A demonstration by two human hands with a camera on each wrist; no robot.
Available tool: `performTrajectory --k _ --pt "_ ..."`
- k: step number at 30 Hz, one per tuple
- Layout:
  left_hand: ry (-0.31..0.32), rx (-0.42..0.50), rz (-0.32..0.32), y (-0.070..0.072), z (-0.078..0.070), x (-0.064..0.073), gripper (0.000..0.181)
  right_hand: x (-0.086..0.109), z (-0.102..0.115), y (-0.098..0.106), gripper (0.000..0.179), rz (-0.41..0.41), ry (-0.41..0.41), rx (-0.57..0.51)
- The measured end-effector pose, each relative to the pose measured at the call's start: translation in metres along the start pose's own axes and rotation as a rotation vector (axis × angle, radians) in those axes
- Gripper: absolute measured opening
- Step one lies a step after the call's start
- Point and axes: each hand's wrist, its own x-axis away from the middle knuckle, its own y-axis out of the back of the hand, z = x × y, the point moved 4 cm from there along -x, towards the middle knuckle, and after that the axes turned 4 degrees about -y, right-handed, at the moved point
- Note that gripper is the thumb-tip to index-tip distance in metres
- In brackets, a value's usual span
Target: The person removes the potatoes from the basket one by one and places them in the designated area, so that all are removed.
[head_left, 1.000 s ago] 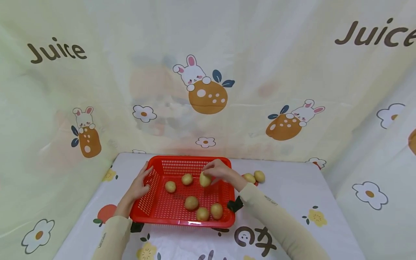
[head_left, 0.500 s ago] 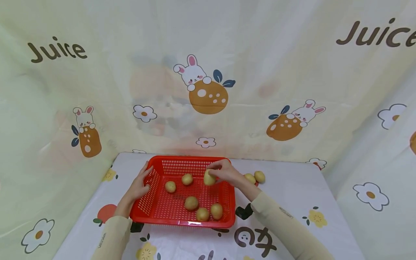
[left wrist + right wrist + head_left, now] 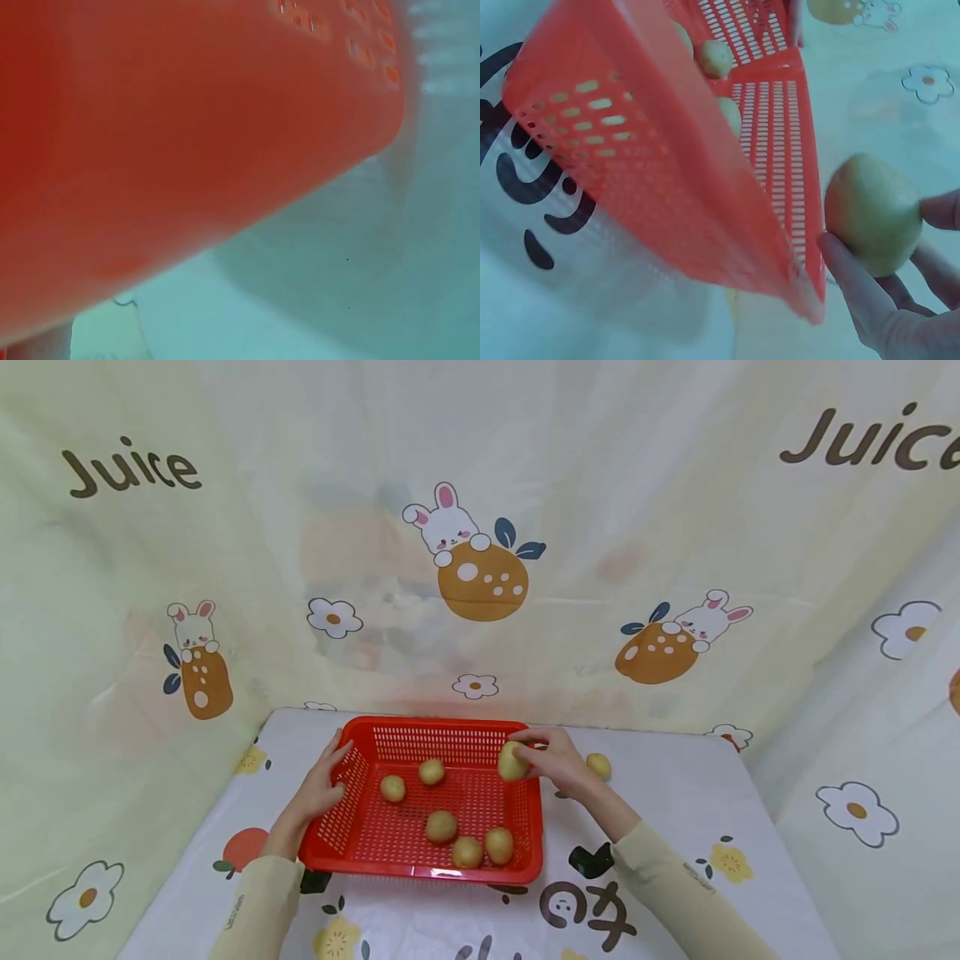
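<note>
Nearest, pale beige sleeves (image 3: 678, 893) of smooth cloth run in from below, each with a line of small print that is too small to read. Big dark characters (image 3: 588, 910) I cannot make out, one with a little face in it, lie on the white printed cover of the desk (image 3: 675, 785), near a yellow flower print (image 3: 337, 935). Beyond them stands the basket (image 3: 375, 867), glossy red plastic, oblong with rounded corners, its walls and base pierced by rows of slots; the left wrist view is mostly its blurred red side. In it lie five potatoes (image 3: 441, 827), roundish and yellow-brown, two of them close together at the near right. The left hand (image 3: 318, 785) rests on the basket's left end, fingers spread along the rim. The right hand (image 3: 558, 760) pinches a potato (image 3: 512, 761) between thumb and fingers, at the basket's far right, by the rim; I cannot tell whether it is over the inside. This one is smooth, egg-shaped, dull yellow, without a label. Past that hand, another potato (image 3: 598, 766) sits on the desk. Farthest back hangs a creamy, slightly wrinkled curtain (image 3: 600, 485), printed with white rabbits (image 3: 450, 527) hugging orange fruit, daisies (image 3: 333, 618) and the word "Juice" (image 3: 131, 468), repeated at the right, cut off by the edge.
</note>
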Motion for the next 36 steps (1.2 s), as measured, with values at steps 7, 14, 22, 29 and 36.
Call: performTrajectory --k 7,14,22,29,36 --pt "-0.011 0.016 -0.003 0.003 0.0 0.0 0.079 -0.001 -0.014 0.023 0.04 -0.132 -0.058 -0.045" --pt "-0.133 -0.008 -0.044 0.003 0.0 0.006 0.075 0.007 -0.023 0.044 0.04 -0.186 -0.09 -0.036" --pt "-0.035 -0.016 -0.015 0.004 0.003 0.005 0.077 0.02 -0.044 0.085 0.043 -0.256 -0.059 -0.091" --pt "-0.039 -0.011 -0.01 0.004 -0.002 0.001 0.077 0.026 -0.074 0.122 0.044 -0.388 -0.065 -0.116" --pt "-0.041 -0.001 -0.008 0.001 -0.001 0.0 0.077 0.036 -0.112 0.138 0.045 -0.479 -0.193 -0.104"
